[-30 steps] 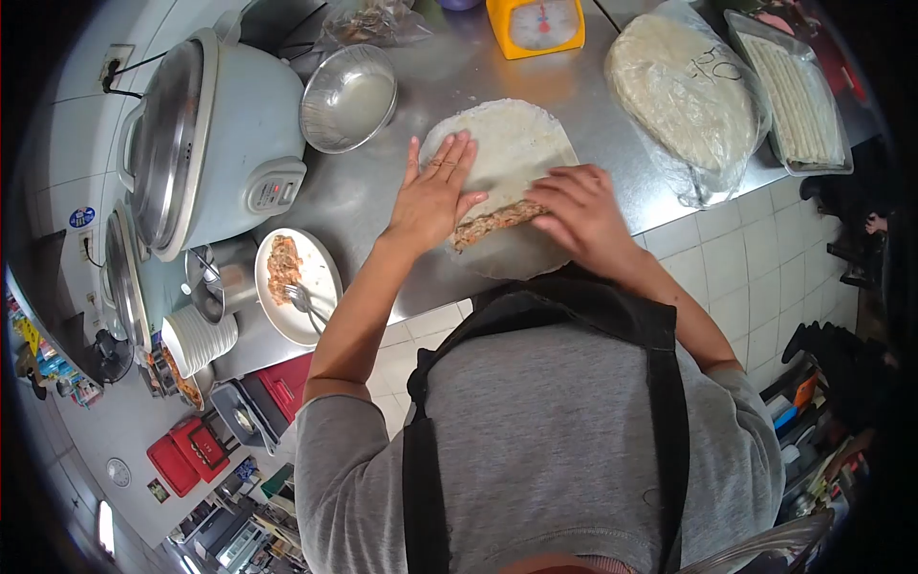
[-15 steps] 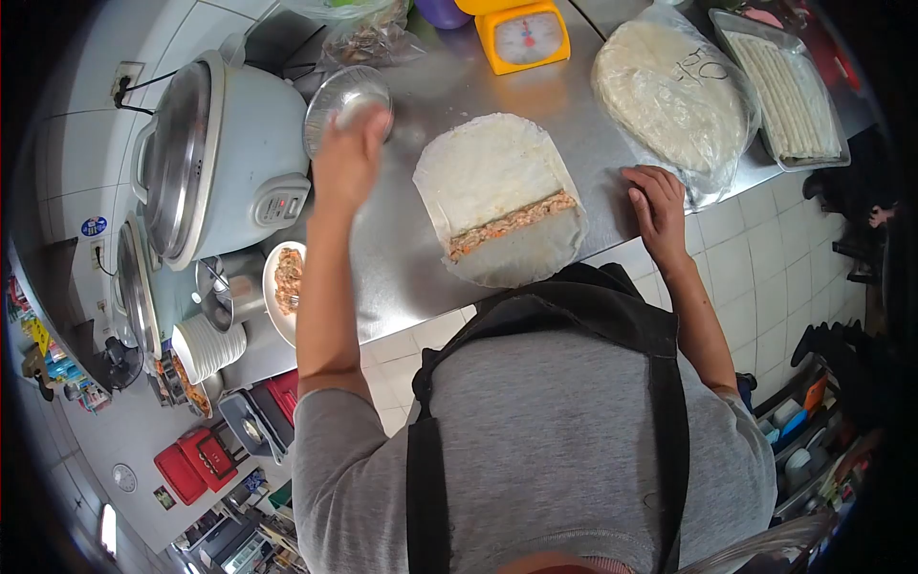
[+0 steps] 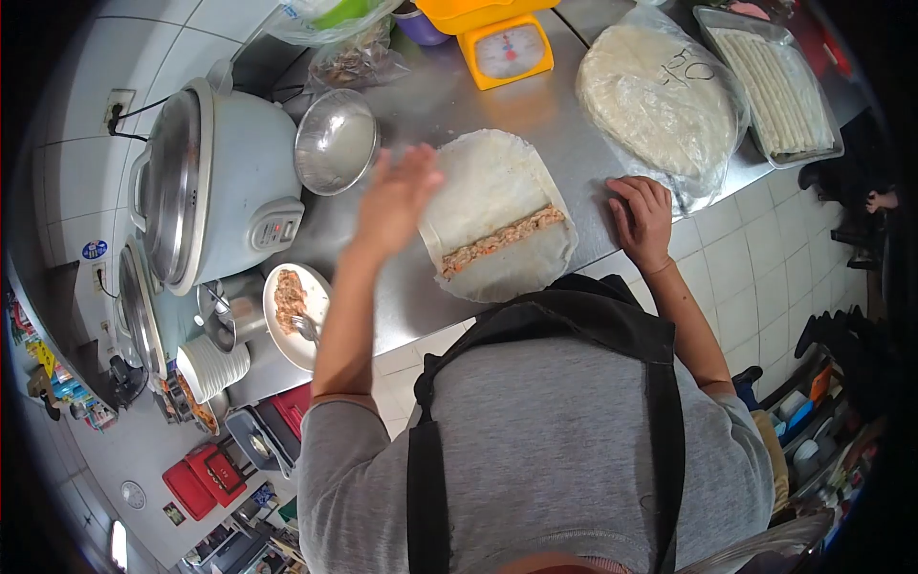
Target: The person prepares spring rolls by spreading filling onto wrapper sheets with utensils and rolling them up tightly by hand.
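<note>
A thin round wrapper (image 3: 483, 177), its sides folded in, lies flat on the steel table. Across its lower part runs a strip of minced filling (image 3: 504, 239). My left hand (image 3: 397, 203), blurred by motion, is over the wrapper's left edge with fingers stretched out and nothing visible in them; contact cannot be made out. Left of it, a clear bowl (image 3: 337, 142) tilts slightly and holds some pale liquid. At the table's front edge, right of the wrapper, my right hand (image 3: 643, 222) rests with loosely bent fingers, holding nothing.
A bagged stack of wrappers (image 3: 660, 100) and a tray of long rolls (image 3: 770, 91) lie at right. A yellow scale (image 3: 505, 53) stands behind. On the left are a large rice cooker (image 3: 229, 172), a plate of filling with a spoon (image 3: 314, 349) and stacked white dishes (image 3: 212, 368).
My left hand has moved from over the clear bowl rightward and down to the wrapper's left edge. My right hand stays at the table edge. The view has shifted slightly.
</note>
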The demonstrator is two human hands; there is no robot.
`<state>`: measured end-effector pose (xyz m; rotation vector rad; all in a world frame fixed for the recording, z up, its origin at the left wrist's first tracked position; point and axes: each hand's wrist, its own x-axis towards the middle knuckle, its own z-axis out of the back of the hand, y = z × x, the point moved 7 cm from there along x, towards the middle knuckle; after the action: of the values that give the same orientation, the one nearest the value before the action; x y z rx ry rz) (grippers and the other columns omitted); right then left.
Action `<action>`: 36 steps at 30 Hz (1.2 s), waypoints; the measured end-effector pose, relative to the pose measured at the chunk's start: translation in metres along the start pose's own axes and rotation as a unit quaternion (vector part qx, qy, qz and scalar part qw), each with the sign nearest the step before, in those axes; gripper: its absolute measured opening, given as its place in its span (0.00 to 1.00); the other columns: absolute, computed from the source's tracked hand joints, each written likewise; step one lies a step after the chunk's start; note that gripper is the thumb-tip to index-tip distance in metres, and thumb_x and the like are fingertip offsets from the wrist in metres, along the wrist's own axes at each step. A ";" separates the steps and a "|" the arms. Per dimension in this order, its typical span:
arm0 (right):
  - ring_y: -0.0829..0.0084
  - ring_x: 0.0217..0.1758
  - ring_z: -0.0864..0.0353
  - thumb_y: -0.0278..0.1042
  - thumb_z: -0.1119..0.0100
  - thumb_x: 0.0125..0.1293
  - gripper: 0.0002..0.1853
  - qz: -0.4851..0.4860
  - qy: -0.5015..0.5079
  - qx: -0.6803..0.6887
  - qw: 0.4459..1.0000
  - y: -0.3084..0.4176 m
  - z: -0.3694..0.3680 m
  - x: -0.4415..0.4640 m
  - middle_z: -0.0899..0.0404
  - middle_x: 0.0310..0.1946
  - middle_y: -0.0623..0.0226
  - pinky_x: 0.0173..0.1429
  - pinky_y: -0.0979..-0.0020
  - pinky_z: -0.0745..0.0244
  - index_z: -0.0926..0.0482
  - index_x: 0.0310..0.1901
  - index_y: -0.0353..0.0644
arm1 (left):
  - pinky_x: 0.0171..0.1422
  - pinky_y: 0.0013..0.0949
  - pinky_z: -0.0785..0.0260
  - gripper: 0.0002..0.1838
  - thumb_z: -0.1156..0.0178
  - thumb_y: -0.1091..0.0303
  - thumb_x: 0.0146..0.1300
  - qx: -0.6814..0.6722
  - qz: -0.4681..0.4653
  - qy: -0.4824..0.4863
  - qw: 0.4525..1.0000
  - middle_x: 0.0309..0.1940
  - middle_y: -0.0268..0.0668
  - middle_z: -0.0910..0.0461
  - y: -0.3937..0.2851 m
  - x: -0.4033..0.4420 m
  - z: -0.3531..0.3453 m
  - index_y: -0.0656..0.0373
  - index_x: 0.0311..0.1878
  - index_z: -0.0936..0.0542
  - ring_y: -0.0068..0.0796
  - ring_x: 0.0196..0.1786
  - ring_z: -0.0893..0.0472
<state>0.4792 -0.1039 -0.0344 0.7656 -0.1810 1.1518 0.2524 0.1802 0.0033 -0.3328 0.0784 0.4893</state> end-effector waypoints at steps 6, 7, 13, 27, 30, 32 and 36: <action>0.59 0.58 0.20 0.34 0.31 0.66 0.14 -0.002 0.003 -0.004 1.000 0.001 -0.001 0.000 0.15 0.51 0.68 0.62 0.59 0.31 0.16 0.53 0.48 | 0.91 0.45 0.62 0.40 0.55 0.45 0.83 0.015 -0.092 -0.015 0.995 0.87 0.46 0.52 -0.089 0.041 -0.077 0.62 0.85 0.48 0.42 0.88 0.52; 0.59 0.58 0.20 0.34 0.31 0.66 0.14 -0.003 0.008 -0.002 1.000 0.001 -0.001 -0.001 0.15 0.51 0.68 0.62 0.59 0.31 0.16 0.53 0.48 | 0.91 0.45 0.62 0.41 0.53 0.45 0.82 0.012 -0.091 0.002 0.996 0.87 0.47 0.52 -0.086 0.043 -0.076 0.61 0.85 0.48 0.43 0.89 0.53; 0.59 0.57 0.20 0.34 0.31 0.65 0.14 0.000 -0.002 -0.001 1.000 0.001 0.001 -0.001 0.15 0.50 0.68 0.62 0.59 0.30 0.15 0.53 0.49 | 0.91 0.45 0.61 0.44 0.51 0.41 0.79 0.054 -0.002 -0.009 0.998 0.87 0.47 0.51 -0.054 0.032 -0.070 0.63 0.85 0.47 0.43 0.89 0.53; 0.60 0.59 0.20 0.34 0.31 0.66 0.14 0.003 0.010 0.013 1.000 0.000 0.000 -0.001 0.15 0.51 0.69 0.64 0.58 0.32 0.15 0.52 0.49 | 0.91 0.44 0.60 0.35 0.56 0.46 0.82 -0.046 0.031 0.092 0.994 0.86 0.38 0.45 -0.026 -0.042 -0.037 0.57 0.83 0.39 0.35 0.87 0.47; 0.59 0.64 0.23 0.36 0.33 0.68 0.15 0.010 0.057 0.053 0.997 0.007 -0.003 0.006 0.16 0.56 0.68 0.69 0.55 0.35 0.15 0.56 0.49 | 0.91 0.46 0.60 0.33 0.56 0.48 0.83 0.004 0.046 0.016 0.999 0.86 0.34 0.45 0.003 -0.079 -0.038 0.52 0.84 0.39 0.34 0.87 0.46; 0.57 0.70 0.26 0.39 0.35 0.70 0.17 0.050 0.106 0.080 0.990 0.021 -0.005 0.018 0.17 0.61 0.68 0.74 0.53 0.39 0.16 0.59 0.49 | 0.91 0.48 0.61 0.33 0.56 0.48 0.83 0.020 0.013 0.016 1.000 0.86 0.32 0.45 0.010 -0.096 -0.058 0.49 0.85 0.40 0.34 0.87 0.47; 0.55 0.85 0.43 0.48 0.43 0.77 0.24 0.143 0.237 0.080 0.958 0.036 -0.046 0.039 0.25 0.74 0.72 0.86 0.46 0.55 0.21 0.70 0.51 | 0.91 0.50 0.63 0.32 0.57 0.48 0.83 0.089 -0.011 -0.043 0.995 0.86 0.29 0.46 0.026 -0.072 -0.055 0.44 0.86 0.43 0.35 0.87 0.47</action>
<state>0.4526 -0.0393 -0.0324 0.5930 0.2134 1.6074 0.1769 0.1513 -0.0452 -0.1368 0.0346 0.4703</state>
